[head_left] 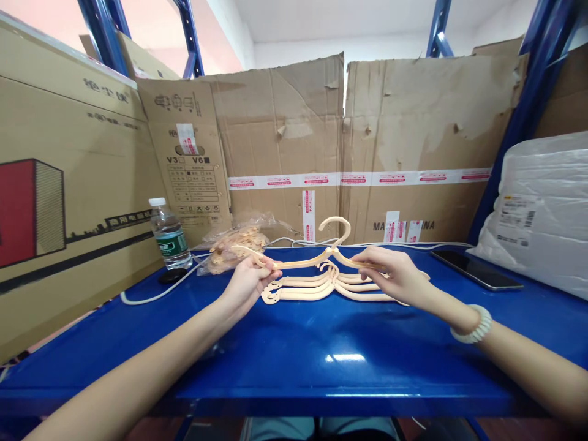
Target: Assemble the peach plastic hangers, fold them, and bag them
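A cream-coloured clothes hanger [303, 264] is held up between my two hands, its hook pointing upward. My left hand [252, 278] pinches its left arm near the end, where a curved tip sticks out past the fingers. On the other side my right hand [390, 271] grips the right arm with the fingertips. Just below and behind it, several matching hangers [312, 295] lie side by side on the blue table, hooks toward the middle. My right hand partly hides their right ends.
A clear plastic bag of cream pieces [239, 242] lies behind my left hand. Left of it stands a water bottle [171, 237] by a black mouse-like object [172, 275]. A phone [475, 269] and a white wrapped package [542, 208] are at right. Cardboard [285, 122] walls the back.
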The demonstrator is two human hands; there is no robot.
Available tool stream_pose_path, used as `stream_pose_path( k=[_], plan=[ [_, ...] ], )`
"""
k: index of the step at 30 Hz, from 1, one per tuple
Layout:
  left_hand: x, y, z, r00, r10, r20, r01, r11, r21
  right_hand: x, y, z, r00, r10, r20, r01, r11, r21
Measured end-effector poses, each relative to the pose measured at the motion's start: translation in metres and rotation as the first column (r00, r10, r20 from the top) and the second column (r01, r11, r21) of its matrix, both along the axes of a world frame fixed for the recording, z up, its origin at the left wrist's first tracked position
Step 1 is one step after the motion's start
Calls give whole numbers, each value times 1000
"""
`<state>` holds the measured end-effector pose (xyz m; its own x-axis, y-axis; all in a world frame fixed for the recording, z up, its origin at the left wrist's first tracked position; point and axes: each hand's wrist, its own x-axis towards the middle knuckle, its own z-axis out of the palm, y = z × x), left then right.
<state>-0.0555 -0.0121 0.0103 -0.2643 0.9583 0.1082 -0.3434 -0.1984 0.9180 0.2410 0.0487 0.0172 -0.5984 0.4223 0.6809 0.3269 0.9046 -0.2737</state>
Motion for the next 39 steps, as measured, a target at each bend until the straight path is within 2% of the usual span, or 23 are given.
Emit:
stream_pose_path(
  k=[3, 7, 9, 10, 11, 12, 13, 15, 16, 18, 19, 21, 23, 25, 30, 34, 39],
  plan=[
    [3, 0, 4, 998, 59, 25, -60, 998, 8, -2, -3, 1, 999, 16, -51, -25, 986, -166],
    [7, -4, 8, 998, 58, 20, -59, 997, 40, 0, 0, 5, 994, 16, -104, -58, 907, -418],
    [10, -11, 6, 992, 9, -124, -4, 999, 40, 3, 5, 6, 992, 8, -123, -71, 857, -511],
    [13, -17, 4, 966, -21, -259, 35, 998, 50, 4, 7, 7, 992, 11, -127, -79, 834, -546],
    [16, -23, 2, 902, -46, -429, 85, 994, 71, 6, 9, 7, 992, 23, -121, -89, 814, -574],
    [19, -30, -1, 786, -31, -617, 140, 982, 129, 9, 11, 7, 994, 46, -103, -98, 798, -594],
    [23, -37, -5, 637, 41, -770, 210, 951, 225, 10, 12, 8, 994, 79, -70, -105, 784, -612],
    [32, -48, -13, 346, 169, -923, 449, 834, 321, 13, 13, 7, 988, 150, 27, -98, 759, -643],
    [35, -52, -17, 241, 234, -942, 549, 767, 331, 13, 13, 7, 980, 183, 81, -85, 749, -657],
    [40, -56, -23, 103, 383, -918, 666, 659, 349, 13, 11, 7, 954, 235, 187, -47, 730, -681],
    [41, -55, -25, 55, 460, -886, 686, 628, 369, 12, 10, 6, 938, 250, 239, -22, 732, -681],
    [40, -51, -28, -29, 574, -818, 689, 605, 400, 11, 7, 6, 909, 242, 339, 28, 778, -628],
    [37, -45, -29, -96, 604, -791, 674, 625, 395, 10, 4, 7, 882, 191, 431, 71, 850, -522],
    [34, -40, -29, -131, 599, -790, 656, 650, 384, 10, 2, 8, 851, 147, 505, 93, 903, -419],
    [32, -38, -28, -194, 566, -801, 622, 703, 346, 11, 0, 7, 803, 17, 596, 116, 976, -183],
    [29, -38, -26, -274, 441, -854, 559, 796, 232, 12, 3, 3, 772, -143, 619, 199, 980, -23],
    [27, -35, -28, -319, 289, -903, 489, 866, 104, 4, 4, -17, 806, -169, 567, 241, 969, -54]
  ],
)
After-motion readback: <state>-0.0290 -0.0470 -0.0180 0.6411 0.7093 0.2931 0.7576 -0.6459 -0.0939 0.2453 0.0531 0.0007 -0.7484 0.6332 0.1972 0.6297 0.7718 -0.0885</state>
